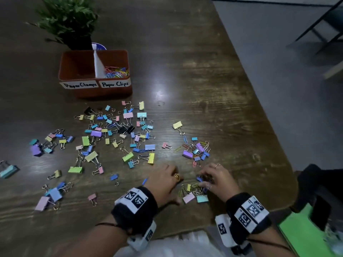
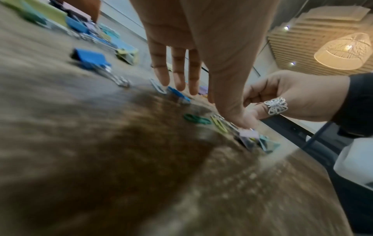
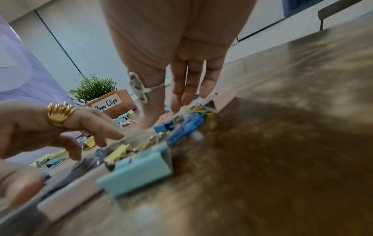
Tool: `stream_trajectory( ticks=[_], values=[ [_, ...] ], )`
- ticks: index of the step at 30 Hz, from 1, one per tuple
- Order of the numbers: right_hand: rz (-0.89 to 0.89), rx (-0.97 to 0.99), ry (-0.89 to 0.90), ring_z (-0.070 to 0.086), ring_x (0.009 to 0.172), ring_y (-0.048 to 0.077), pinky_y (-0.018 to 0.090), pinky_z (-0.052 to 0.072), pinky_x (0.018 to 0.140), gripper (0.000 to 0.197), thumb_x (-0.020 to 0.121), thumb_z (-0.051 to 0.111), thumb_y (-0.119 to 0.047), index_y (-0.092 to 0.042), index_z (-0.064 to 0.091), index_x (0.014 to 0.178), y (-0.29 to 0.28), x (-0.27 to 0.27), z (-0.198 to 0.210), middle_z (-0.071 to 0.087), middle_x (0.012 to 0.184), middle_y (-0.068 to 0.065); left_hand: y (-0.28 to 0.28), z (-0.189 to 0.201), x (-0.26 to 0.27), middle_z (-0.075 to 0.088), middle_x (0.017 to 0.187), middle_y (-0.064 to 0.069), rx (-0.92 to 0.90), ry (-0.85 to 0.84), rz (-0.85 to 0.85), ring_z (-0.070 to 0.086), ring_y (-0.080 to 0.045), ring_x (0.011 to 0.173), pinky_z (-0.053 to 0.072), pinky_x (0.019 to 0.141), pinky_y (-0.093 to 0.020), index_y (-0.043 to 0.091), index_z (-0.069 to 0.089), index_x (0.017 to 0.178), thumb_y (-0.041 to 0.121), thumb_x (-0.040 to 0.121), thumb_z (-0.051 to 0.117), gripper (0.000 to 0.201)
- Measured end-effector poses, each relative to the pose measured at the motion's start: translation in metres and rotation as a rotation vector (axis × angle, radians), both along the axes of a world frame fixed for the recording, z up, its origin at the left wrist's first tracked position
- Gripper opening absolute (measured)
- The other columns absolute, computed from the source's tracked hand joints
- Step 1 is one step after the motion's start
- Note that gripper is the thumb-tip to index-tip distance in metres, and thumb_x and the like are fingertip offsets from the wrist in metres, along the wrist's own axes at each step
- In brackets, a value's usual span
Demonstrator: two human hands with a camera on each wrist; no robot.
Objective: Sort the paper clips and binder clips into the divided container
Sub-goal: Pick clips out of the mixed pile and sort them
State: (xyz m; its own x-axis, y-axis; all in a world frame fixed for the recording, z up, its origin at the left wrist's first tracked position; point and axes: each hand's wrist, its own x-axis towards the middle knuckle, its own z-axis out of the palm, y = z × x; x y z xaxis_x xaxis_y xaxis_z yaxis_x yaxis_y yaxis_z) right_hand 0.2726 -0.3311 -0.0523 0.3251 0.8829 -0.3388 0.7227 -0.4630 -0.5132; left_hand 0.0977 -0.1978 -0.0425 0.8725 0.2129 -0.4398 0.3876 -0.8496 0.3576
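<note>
Reaching into a small heap at the near edge, the right hand (image 1: 218,179) has its fingers (image 3: 177,95) extended and loosely spread, tips down among blue paper clips (image 3: 185,127) and grasping nothing that shows; the left hand (image 1: 165,184), at nine o'clock of that heap, also lies released, fingers (image 2: 177,75) straight over the surface (image 1: 204,71), thumb touching a pink binder clip (image 1: 189,198) beside a teal binder clip (image 1: 202,198). Paper clips are light, thin wire that lies flat and slides, so I judge they are best pinched at an edge or swept together; binder clips are stiff and boxy, easy to take by the body or wire handles. Most binder clips (image 1: 115,138) are scattered toward eleven o'clock. Beyond them stands the divided container (image 1: 96,89): its right compartment holds paper clips (image 1: 116,72), its left looks bare. A plant (image 1: 68,19) sits behind.
</note>
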Motion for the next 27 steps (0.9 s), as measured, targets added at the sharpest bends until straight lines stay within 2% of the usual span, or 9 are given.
stream_trajectory(
  ticks=[4,10,15,17,20,22,24,25,27],
  values=[
    [0.012,-0.035,-0.018,0.044,0.100,0.009,0.026,0.040,0.088,0.039,0.072,0.076,-0.030,-0.025,0.066,0.109,-0.015,-0.002,-0.006,0.052,0.106,-0.010,-0.024,-0.003,0.014,0.040,0.122,-0.005,0.016,-0.039,-0.037,0.037,-0.020,0.112,0.034,0.092,-0.033,0.013,0.054,0.122,0.068,0.074,0.056,0.073],
    [-0.044,0.111,0.027,0.047,0.092,0.008,0.013,0.044,0.084,0.029,0.082,0.056,0.008,-0.010,0.069,0.100,-0.008,-0.006,-0.005,0.050,0.097,-0.007,-0.039,-0.002,0.016,0.043,0.123,-0.005,0.056,-0.014,-0.088,0.042,-0.021,0.114,0.032,0.096,-0.034,0.012,0.058,0.115,0.049,0.087,0.054,0.047],
    [-0.266,0.237,0.126,0.058,0.091,0.006,0.000,0.040,0.079,0.037,0.078,0.060,0.013,-0.016,0.070,0.099,-0.008,0.000,-0.002,0.058,0.094,-0.010,-0.038,-0.004,0.011,0.049,0.129,-0.001,0.101,-0.078,-0.118,0.040,-0.018,0.123,0.024,0.099,-0.033,0.017,0.056,0.120,0.037,0.098,0.037,0.036],
    [-0.333,0.205,0.077,0.058,0.093,0.009,0.006,0.044,0.085,0.030,0.079,0.064,0.005,-0.016,0.069,0.100,-0.011,0.006,-0.002,0.057,0.094,-0.010,-0.036,-0.005,0.012,0.046,0.132,0.001,0.132,-0.111,-0.105,0.038,-0.017,0.124,0.022,0.102,-0.032,0.020,0.051,0.125,0.039,0.099,0.034,0.036],
    [-0.344,0.025,0.041,0.055,0.102,0.015,0.031,0.048,0.095,0.036,0.075,0.075,-0.015,-0.015,0.065,0.109,-0.012,0.009,-0.001,0.058,0.107,-0.001,-0.027,-0.004,0.013,0.044,0.135,0.005,0.151,-0.146,-0.019,0.034,-0.013,0.128,0.018,0.108,-0.030,0.025,0.047,0.128,0.036,0.100,0.031,0.034],
    [-0.323,-0.009,0.058,0.054,0.100,0.012,0.020,0.045,0.096,0.038,0.076,0.073,-0.011,-0.014,0.063,0.113,-0.010,0.007,-0.001,0.055,0.111,0.001,-0.020,-0.003,0.013,0.040,0.140,0.002,0.165,-0.113,0.011,0.031,-0.015,0.132,0.018,0.109,-0.031,0.024,0.045,0.132,0.036,0.100,0.031,0.036],
    [-0.303,0.024,0.046,0.051,0.084,-0.001,-0.003,0.037,0.080,0.034,0.081,0.063,0.004,-0.010,0.064,0.112,-0.008,0.006,-0.001,0.052,0.108,0.000,-0.016,-0.005,0.012,0.039,0.139,0.001,0.174,-0.070,0.010,0.031,-0.016,0.131,0.020,0.107,-0.032,0.025,0.044,0.133,0.039,0.099,0.032,0.039],
    [-0.303,0.042,0.040,0.049,0.080,-0.003,-0.005,0.037,0.076,0.035,0.082,0.057,0.011,-0.009,0.065,0.110,-0.007,0.006,-0.002,0.052,0.107,0.002,-0.016,-0.006,0.011,0.040,0.136,0.001,0.178,-0.062,-0.003,0.033,-0.016,0.128,0.022,0.106,-0.033,0.026,0.044,0.133,0.042,0.098,0.034,0.040],
    [-0.305,0.068,0.029,0.055,0.090,0.006,0.009,0.046,0.087,0.041,0.081,0.050,0.018,-0.009,0.067,0.106,-0.007,0.009,-0.004,0.056,0.107,0.003,-0.019,-0.008,0.011,0.042,0.132,0.000,0.200,-0.067,-0.040,0.037,-0.017,0.123,0.026,0.103,-0.033,0.026,0.047,0.131,0.043,0.096,0.036,0.040]
  ],
)
